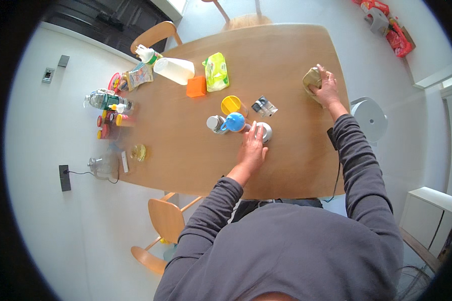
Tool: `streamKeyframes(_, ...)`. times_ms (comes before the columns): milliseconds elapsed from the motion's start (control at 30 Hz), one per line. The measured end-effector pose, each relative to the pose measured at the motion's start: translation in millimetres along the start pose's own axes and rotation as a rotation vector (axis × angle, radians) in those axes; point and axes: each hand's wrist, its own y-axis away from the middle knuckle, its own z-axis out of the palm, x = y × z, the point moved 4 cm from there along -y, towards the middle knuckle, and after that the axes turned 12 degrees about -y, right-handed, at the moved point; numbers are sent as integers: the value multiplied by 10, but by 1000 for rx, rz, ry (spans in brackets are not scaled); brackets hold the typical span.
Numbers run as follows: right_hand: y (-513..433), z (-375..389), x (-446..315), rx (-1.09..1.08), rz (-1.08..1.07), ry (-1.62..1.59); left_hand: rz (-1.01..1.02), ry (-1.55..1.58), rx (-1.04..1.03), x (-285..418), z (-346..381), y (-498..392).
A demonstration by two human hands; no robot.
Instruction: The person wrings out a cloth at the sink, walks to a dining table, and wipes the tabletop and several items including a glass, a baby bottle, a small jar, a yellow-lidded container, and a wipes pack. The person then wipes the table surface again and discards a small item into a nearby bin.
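My left hand lays its fingers on the side of a round white-topped container, with the thumb held apart. Beside those fingers is a blue-lidded bottle with a loop handle. Next to it are a grey-capped bottle and a yellow-lidded container. A clear plastic packet with dark contents lies just beyond. Over at the table's right side, my right hand grips a crumpled khaki pouch or cloth between thumb and fingers.
On the wooden table stand a green tissue pack, an orange box and a white jug. Bottles and jars, including a large water bottle, line the left end near a glass kettle. A black cabled device sits at the right edge.
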Motion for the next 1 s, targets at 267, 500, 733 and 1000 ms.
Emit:
streamKeyframes(267,341,-236,267,203,90,-398,-123,-201,-197,-57,243,-222)
streamKeyframes(500,1415,-360,-558,260,230,-844,-86,158,-165,-62,406,-106)
streamKeyframes(733,2201,26,-2047,-77,-383,-420,206,858,-96,-202,-179,102)
streamKeyframes(1000,1887,227,-2354,-528,347,-1069,162,1058,-247,-391,-905,491)
